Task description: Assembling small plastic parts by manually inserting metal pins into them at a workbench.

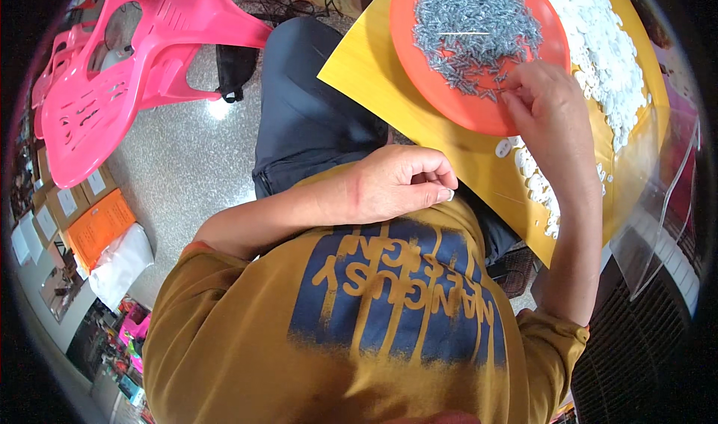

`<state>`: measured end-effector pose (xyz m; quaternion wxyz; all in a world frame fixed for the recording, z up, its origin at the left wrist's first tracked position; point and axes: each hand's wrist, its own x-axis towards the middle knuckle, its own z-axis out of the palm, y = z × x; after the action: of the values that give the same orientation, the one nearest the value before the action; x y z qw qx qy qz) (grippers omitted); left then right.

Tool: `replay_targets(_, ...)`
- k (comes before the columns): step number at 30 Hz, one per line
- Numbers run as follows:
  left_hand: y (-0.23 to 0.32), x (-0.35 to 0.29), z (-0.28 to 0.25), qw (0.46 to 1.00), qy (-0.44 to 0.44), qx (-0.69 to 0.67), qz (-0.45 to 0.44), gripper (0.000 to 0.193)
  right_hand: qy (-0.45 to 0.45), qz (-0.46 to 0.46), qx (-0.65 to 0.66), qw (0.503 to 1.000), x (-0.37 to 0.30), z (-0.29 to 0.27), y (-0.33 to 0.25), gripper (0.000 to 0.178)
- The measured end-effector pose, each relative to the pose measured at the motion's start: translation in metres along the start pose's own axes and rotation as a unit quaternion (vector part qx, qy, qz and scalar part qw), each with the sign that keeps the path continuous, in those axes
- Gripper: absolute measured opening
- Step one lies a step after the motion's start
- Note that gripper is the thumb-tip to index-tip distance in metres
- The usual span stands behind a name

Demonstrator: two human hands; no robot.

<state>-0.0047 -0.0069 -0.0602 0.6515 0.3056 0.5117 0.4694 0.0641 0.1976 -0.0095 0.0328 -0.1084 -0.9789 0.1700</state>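
My left hand (407, 185) is held in front of my shirt, thumb and forefinger pinched together. A small white bit shows at the thumb tip, too small to name. Over the near right rim of an orange-red plate (415, 76), my right hand (551, 110) has its fingertips closed at the edge of a heap of small silvery-grey pieces (479, 31); whether it grips one is hidden. Among those pieces lies a thin pale stick (464, 34). Small white discs (535, 177) are scattered beneath my right wrist.
The plate stands on a yellow board (366, 72), with a large pile of white pieces (598, 42) to its right. A clear plastic sheet (651, 207) stands at the right edge. Pink plastic chairs (97, 117) and cartons (67, 200) are at the left.
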Motion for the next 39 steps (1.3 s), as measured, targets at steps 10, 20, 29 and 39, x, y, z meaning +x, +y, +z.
replay_targets(10, 0.001, -0.001, -0.001, 1.000, 0.008, 0.015, 0.006, 0.014, -0.027, 0.010, 0.001, 1.000, 0.003, 0.001, -0.001, 0.008)
replay_targets(20, 0.033, -0.015, -0.001, 0.993, 0.070, 0.056, 0.075, 0.012, 0.000, 0.060, 0.072, 0.996, -0.008, -0.005, -0.012, 0.006)
replay_targets(29, 0.064, 0.000, 0.008, 0.980, 0.075, -0.125, 0.132, 0.016, 0.130, 0.134, 0.390, 0.902, -0.049, -0.025, -0.051, 0.012)
replay_targets(39, 0.069, 0.005, 0.023, 0.982, 0.030, -0.124, 0.138, 0.012, 0.165, 0.029, 0.240, 0.956, -0.068, -0.032, -0.055, 0.016)
